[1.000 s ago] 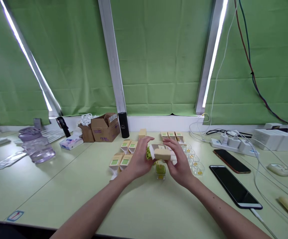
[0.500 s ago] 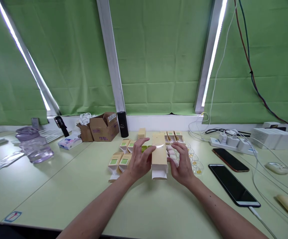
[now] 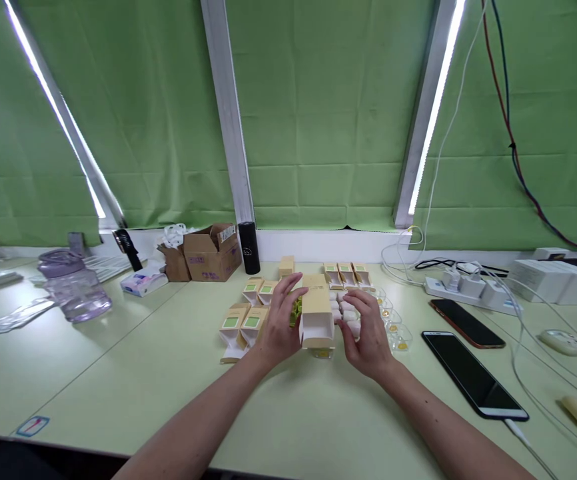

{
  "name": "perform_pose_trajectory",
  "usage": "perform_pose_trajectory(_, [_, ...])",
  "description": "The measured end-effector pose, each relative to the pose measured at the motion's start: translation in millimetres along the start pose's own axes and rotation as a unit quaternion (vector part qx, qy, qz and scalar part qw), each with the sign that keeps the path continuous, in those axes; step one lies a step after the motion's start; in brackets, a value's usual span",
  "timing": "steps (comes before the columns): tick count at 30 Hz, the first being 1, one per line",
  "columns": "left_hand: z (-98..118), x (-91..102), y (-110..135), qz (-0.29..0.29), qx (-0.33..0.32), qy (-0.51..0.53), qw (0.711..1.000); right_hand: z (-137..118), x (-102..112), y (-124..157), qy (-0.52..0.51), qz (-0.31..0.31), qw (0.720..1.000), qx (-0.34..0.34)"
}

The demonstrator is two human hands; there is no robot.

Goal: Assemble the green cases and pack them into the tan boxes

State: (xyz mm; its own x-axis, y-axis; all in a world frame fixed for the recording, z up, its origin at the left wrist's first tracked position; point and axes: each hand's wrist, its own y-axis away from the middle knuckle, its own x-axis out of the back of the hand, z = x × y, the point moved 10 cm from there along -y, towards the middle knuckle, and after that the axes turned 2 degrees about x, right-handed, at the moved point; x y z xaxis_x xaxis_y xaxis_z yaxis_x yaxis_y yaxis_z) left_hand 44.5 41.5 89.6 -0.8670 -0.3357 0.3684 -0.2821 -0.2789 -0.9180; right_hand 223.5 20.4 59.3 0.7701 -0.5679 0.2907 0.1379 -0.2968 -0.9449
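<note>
A small tan cardboard box (image 3: pixel 316 302) is between my hands, its open white end turned toward me. My left hand (image 3: pixel 281 323) grips the box along its left side, fingers bent at the upper edge. My right hand (image 3: pixel 367 330) is at the box's right side with thumb and fingers apart; the thumb tip is close to the box edge. Just under the box's near end shows a clear plastic piece (image 3: pixel 323 353), mostly hidden. Behind my right hand lie several white rolls (image 3: pixel 348 315). Green items (image 3: pixel 295 310) show partly between my left hand and the box.
Open tan boxes with green labels (image 3: pixel 252 322) stand left of my hands, more (image 3: pixel 346 273) behind. Clear plastic cups (image 3: pixel 399 338) line the right. Farther right are two phones (image 3: pixel 473 373), a power strip (image 3: pixel 468 293) and cables. A purple jug (image 3: pixel 76 290) and brown carton (image 3: pixel 213 253) stand left.
The box has tilted so its open end faces me, where its flap hung down before. A clear plastic piece now shows beneath it. Both hands stay beside the box.
</note>
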Motion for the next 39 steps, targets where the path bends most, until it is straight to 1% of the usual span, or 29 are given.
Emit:
perform_pose_trajectory(3, [-5,1.9,-2,0.004,0.029,0.017,0.999,1,0,1,0.003,-0.001,1.0,-0.002])
perform_pose_trajectory(6, [-13,1.4,0,0.005,0.067,0.032,0.997,2,-2,1,0.003,-0.007,1.0,-0.008])
perform_pose_trajectory(8, [-21,-2.0,3,-0.003,0.096,0.056,0.994,3,-3,2,0.0,-0.009,1.0,-0.017])
perform_pose_trajectory(10, [-33,-6.0,8,-0.006,0.138,0.091,0.986,5,-3,2,-0.008,-0.011,1.0,-0.027])
perform_pose_trajectory(14, [-59,-14.5,19,0.01,0.249,0.185,0.951,5,-5,2,-0.026,-0.017,0.999,-0.036])
perform_pose_trajectory(17, [-68,-21.2,23,0.019,0.3,0.25,0.92,3,-5,1,-0.029,-0.02,0.999,-0.033])
perform_pose_trajectory(23, [-69,-30.6,23,0.025,0.352,0.348,0.868,0,-8,0,-0.042,-0.035,0.998,-0.036])
perform_pose_trajectory(26, [-68,-35.5,26,0.022,0.387,0.376,0.842,-2,-11,0,-0.056,-0.054,0.996,-0.042])
perform_pose_trajectory(28, [-67,-38.7,28,0.012,0.407,0.381,0.83,-2,-14,1,-0.071,-0.067,0.994,-0.05])
perform_pose_trajectory(32, [-63,-42.4,30,-0.014,0.427,0.357,0.831,2,-20,4,-0.105,-0.081,0.988,-0.075])
perform_pose_trajectory(36, [-60,-47.9,32,-0.036,0.432,0.354,0.828,10,-27,10,-0.144,-0.094,0.978,-0.115])
perform_pose_trajectory(39, [-60,-51.9,35,-0.047,0.432,0.353,0.829,12,-30,13,-0.16,-0.096,0.974,-0.131])
